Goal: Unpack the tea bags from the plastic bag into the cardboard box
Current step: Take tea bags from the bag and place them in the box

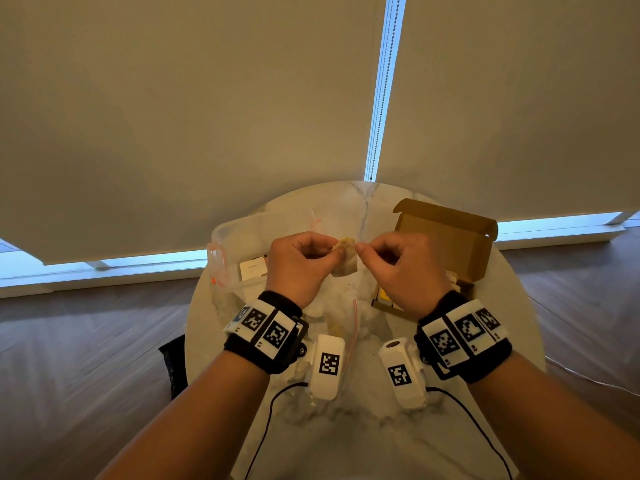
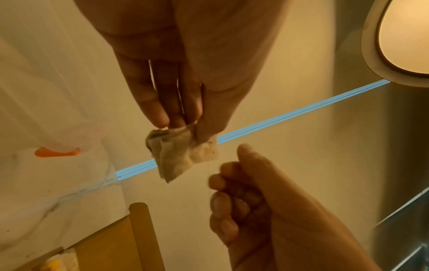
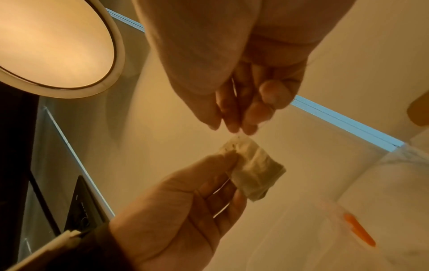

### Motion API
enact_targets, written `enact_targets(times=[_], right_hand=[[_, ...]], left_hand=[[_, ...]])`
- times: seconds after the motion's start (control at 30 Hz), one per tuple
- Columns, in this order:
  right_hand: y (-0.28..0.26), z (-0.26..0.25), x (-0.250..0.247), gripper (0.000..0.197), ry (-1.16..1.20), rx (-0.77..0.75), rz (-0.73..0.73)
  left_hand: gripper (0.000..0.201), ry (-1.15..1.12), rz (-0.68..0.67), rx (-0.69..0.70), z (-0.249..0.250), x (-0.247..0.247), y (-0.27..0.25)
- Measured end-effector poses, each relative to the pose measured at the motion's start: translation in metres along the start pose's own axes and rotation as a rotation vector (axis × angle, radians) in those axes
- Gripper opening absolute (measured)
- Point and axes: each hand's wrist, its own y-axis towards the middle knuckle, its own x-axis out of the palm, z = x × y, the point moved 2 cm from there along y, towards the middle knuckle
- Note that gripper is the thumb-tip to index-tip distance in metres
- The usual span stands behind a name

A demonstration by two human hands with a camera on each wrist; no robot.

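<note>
A crumpled beige tea bag [image 1: 344, 259] hangs in the air above the middle of the table. My left hand [image 1: 337, 251] pinches its top corner between thumb and fingertips [image 2: 162, 117]. My right hand [image 1: 362, 247] is just right of the bag's top, its fingertips [image 3: 232, 126] pinched together on what looks like a thin thread from the tea bag [image 3: 255, 168]. The clear plastic bag [image 1: 332, 317] with a red zip line lies crumpled on the table below my wrists. The open cardboard box [image 1: 446, 244] stands at the right with its lid up; yellow packets [image 1: 385, 295] show inside.
A clear plastic container [image 1: 239, 233] with an orange clasp [image 2: 58, 152] sits at the left back of the round marble table [image 1: 363, 441], with a white card [image 1: 252, 268] inside it. Window blinds hang behind the table. Cables run from my wrist cameras.
</note>
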Motion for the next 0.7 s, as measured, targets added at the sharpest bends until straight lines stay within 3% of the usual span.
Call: enact_targets(times=[0.1,0.37,0.53,0.6,0.7], right_hand=[[-0.003,0.001,0.009,0.03,-0.06,0.065,-0.078],[0.003,0.011,0.012,0.015,0.099,0.232,-0.048],[-0.001,0.025,0.008,0.011,-0.005,0.176,-0.13],[0.0,0.032,0.007,0.008,-0.053,0.144,-0.155],[-0.001,0.033,0.004,0.009,-0.189,0.095,-0.162]], left_hand=[[0.009,0.027,-0.004,0.001,-0.002,0.002,-0.002],[0.021,0.146,-0.189,0.086,-0.005,0.012,-0.013],[0.024,0.222,-0.13,0.076,-0.011,0.008,-0.007],[0.033,0.282,-0.2,0.078,-0.013,0.01,-0.005],[0.02,0.307,-0.28,0.056,-0.017,0.014,-0.005]])
